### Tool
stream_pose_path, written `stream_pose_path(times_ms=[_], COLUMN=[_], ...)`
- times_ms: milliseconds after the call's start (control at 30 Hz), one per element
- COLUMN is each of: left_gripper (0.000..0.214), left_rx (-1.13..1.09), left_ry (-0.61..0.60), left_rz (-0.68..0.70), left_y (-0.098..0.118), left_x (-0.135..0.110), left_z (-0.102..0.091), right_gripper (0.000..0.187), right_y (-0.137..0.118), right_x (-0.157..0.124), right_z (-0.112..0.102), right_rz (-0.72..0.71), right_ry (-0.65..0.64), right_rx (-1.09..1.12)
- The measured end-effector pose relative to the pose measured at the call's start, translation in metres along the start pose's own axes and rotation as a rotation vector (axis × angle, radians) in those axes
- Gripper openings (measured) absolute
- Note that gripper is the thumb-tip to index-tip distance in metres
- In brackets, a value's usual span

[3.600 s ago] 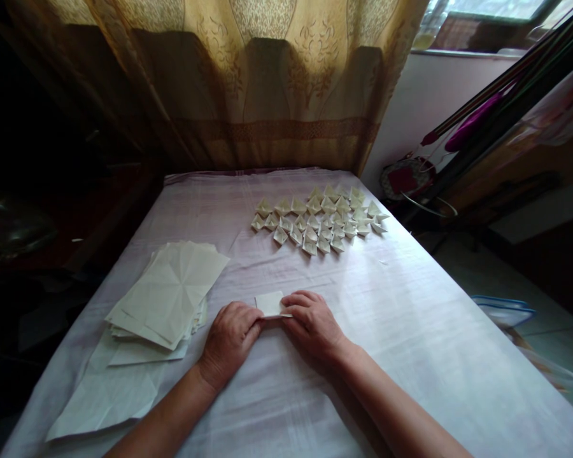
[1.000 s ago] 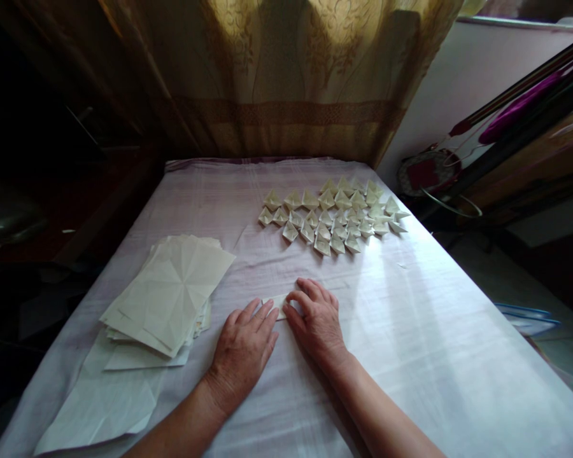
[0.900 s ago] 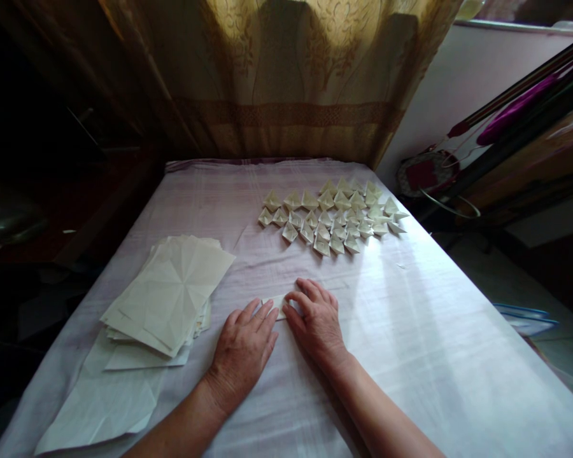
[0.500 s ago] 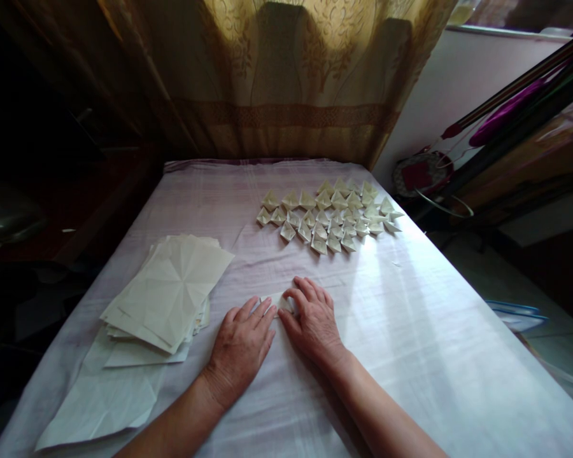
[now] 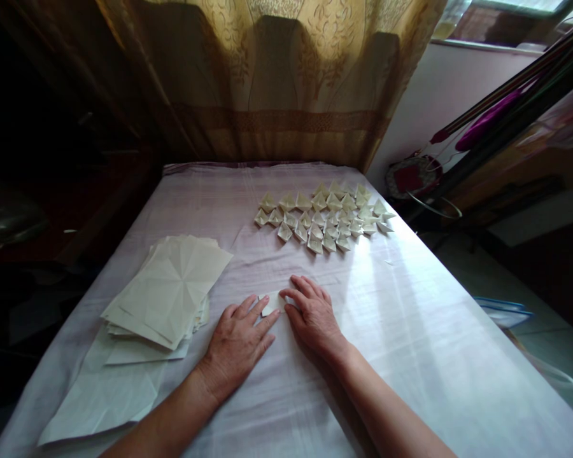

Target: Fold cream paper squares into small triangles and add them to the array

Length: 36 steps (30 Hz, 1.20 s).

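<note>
A small folded piece of white paper (image 5: 271, 305) lies on the cloth between my hands. My left hand (image 5: 237, 338) rests with its fingers stretched out and slightly apart, the tips touching the paper's left part. At the paper's right end, my right hand (image 5: 314, 318) pinches it between thumb and bent index finger, the other fingers curved beyond. Its right end is partly hidden by those fingers. Farther off stand several small folded paper boats (image 5: 316, 230) in uneven rows. To the left is a stack of creased paper sheets (image 5: 179, 280).
A pale checked cloth (image 5: 210, 191) covers the table. Under the stack, a larger loose sheet (image 5: 100, 394) reaches towards the near left edge. A gold patterned curtain (image 5: 277, 76) hangs behind the far edge. Beyond the right edge are a bag (image 5: 413, 178) and a blue-rimmed object (image 5: 501, 308).
My left fingers have spread and shifted slightly, so more of the folded paper shows. My right thumb has drawn up closer to the index finger. The view has tilted a little.
</note>
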<state>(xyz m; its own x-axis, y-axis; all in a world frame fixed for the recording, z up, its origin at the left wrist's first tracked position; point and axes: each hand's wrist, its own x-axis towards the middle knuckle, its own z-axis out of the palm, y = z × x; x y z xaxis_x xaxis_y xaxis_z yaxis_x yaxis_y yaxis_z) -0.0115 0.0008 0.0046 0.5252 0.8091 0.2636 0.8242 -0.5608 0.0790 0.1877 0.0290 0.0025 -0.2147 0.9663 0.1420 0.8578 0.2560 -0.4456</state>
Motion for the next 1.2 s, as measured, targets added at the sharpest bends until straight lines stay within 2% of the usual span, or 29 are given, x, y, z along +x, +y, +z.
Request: stream_pose_path(times_ms=[233,533,833,1000,1200], left_gripper=[0.040,0.039,0.037,0.033,0.030], left_rx=[-0.021,-0.003,-0.061,-0.172,-0.220], left_ry=[-0.071,-0.030,-0.005,0.074,0.091], left_rz=[0.064,0.100,0.103,0.015,-0.059], left_y=[-0.010,-0.020,-0.029,-0.030,-0.021], left_x=[0.000,-0.009,-0.016,-0.021,-0.015], left_z=[-0.003,-0.009,-0.005,-0.003,-0.005], right_gripper=[0.030,0.028,0.027,0.028,0.028], right_y=[0.002,0.001,0.001,-0.001,-0.001], right_x=[0.000,-0.001,-0.001,-0.001,-0.002], right_z=[0.001,0.000,0.000,-0.001,-0.001], right_rz=[-0.005,-0.005,-0.011,-0.013,-0.017], right_ry=[0.022,0.035,0.044,0.031,0.042], right_rx=[0.005,0.016,0.017,0.008,0.009])
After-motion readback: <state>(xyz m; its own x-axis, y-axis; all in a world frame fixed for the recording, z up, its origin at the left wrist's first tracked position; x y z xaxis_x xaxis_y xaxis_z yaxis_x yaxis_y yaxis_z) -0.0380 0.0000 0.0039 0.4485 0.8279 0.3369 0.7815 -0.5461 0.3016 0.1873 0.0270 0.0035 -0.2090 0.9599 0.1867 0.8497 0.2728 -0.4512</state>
